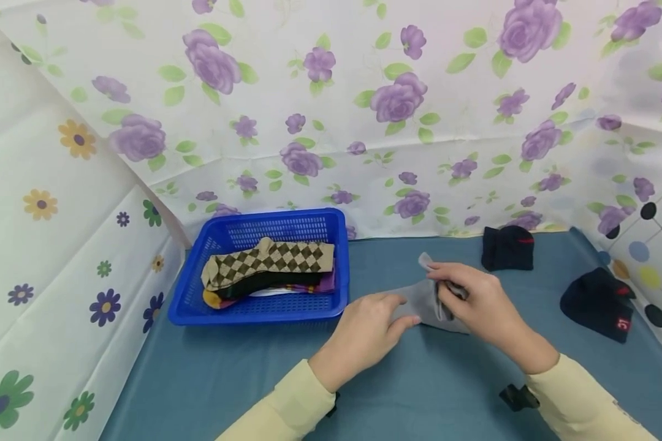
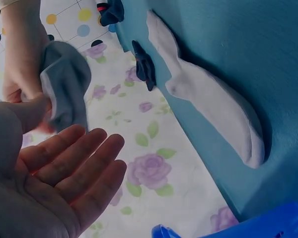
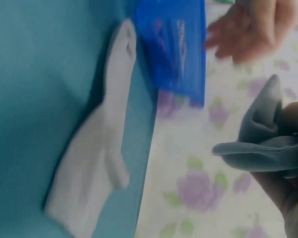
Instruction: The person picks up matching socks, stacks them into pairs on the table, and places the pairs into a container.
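My right hand grips a folded grey sock between thumb and fingers, and a loose end of it sticks up past the fingertips. Lying below on the blue cloth is a second grey sock, stretched out flat, its heel showing in the left wrist view. My left hand is just left of the held sock. Its fingers are extended and hold nothing, and the palm shows in the left wrist view.
A blue plastic basket at the left holds an argyle sock on top of other socks. Two dark folded sock bundles lie at the right, one farther back, one nearer. Flowered sheeting rises behind.
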Demonstrator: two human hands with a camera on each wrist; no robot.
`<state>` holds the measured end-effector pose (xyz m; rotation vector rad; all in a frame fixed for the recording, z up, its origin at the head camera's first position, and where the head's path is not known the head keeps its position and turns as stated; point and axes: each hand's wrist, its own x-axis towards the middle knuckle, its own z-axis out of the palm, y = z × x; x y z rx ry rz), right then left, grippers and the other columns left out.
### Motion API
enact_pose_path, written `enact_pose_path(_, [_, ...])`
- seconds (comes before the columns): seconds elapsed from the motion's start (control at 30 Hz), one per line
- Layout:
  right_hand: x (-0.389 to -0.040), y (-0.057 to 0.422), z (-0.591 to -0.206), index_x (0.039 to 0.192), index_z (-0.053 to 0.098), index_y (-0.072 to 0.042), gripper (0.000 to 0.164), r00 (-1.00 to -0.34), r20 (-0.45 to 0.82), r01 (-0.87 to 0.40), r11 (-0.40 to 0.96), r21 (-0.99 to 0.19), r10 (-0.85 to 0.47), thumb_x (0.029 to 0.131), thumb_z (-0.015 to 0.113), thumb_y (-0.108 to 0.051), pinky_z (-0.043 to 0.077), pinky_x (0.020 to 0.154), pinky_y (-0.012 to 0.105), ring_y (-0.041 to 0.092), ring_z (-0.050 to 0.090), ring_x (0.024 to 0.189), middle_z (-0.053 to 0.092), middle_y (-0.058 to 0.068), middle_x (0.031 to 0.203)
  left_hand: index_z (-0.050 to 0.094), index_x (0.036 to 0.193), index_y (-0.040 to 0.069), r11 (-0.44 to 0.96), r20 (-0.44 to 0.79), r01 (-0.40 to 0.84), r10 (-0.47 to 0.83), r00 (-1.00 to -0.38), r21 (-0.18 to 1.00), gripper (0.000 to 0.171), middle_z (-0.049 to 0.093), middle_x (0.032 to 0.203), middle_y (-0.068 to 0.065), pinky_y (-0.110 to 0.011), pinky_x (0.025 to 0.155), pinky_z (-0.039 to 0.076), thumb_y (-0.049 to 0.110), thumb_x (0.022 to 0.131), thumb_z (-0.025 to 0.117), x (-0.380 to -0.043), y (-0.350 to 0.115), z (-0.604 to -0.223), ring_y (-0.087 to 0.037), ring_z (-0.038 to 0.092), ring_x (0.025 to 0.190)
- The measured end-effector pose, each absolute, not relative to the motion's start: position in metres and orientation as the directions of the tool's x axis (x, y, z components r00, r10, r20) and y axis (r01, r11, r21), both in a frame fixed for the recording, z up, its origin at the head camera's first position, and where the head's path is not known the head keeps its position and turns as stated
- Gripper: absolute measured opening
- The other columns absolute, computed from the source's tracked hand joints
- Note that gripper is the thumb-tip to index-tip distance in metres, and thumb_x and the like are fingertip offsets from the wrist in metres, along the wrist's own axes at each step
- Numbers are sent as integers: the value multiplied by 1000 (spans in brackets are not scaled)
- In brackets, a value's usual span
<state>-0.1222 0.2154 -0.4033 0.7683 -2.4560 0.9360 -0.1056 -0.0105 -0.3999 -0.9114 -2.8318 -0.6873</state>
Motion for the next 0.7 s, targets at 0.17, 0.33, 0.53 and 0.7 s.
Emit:
enact_pose_path(0.17, [-119, 193, -406, 115, 64, -23, 40, -714, 607, -688, 510, -516, -349, 82, 67, 1, 47, 73, 8, 8, 64, 97, 63, 1, 122, 61, 107, 22, 675, 196, 548, 527, -827, 494, 42, 65, 87, 8, -17, 53, 43, 56, 93, 41, -106, -7, -402, 1, 55, 64])
enact_pose_path(0.33, [-119, 181, -406, 114, 64, -23, 44, -690, 629, -719, 440, -538, -357, 77, 74, -2, 48, 84, 14, 15, 62, 110, 63, 2, 122, 57, 99, 23, 648, 222, 528, 496, -839, 549, 24, 56, 70, 11, -16, 43, 35, 44, 96, 45, -108, -5, -402, 3, 45, 49])
enact_pose_path(0.53, [-121, 183, -404, 112, 67, -19, 43, -706, 617, -706, 411, -576, -347, 73, 76, -3, 50, 80, 14, 17, 60, 112, 62, 4, 125, 58, 93, 21, 606, 306, 570, 488, -817, 555, 12, 55, 69, 12, -12, 44, 36, 25, 98, 49, -116, -10, -399, 4, 44, 49])
enact_pose_path(0.7, [-121, 191, -403, 117, 65, -17, 47, -762, 533, -647, 418, -638, -366, 73, 75, -3, 52, 76, 15, 14, 58, 116, 56, 5, 133, 54, 90, 21, 584, 291, 512, 433, -853, 630, 11, 49, 65, 9, -19, 42, 36, 24, 98, 47, -124, -20, -394, -3, 44, 48])
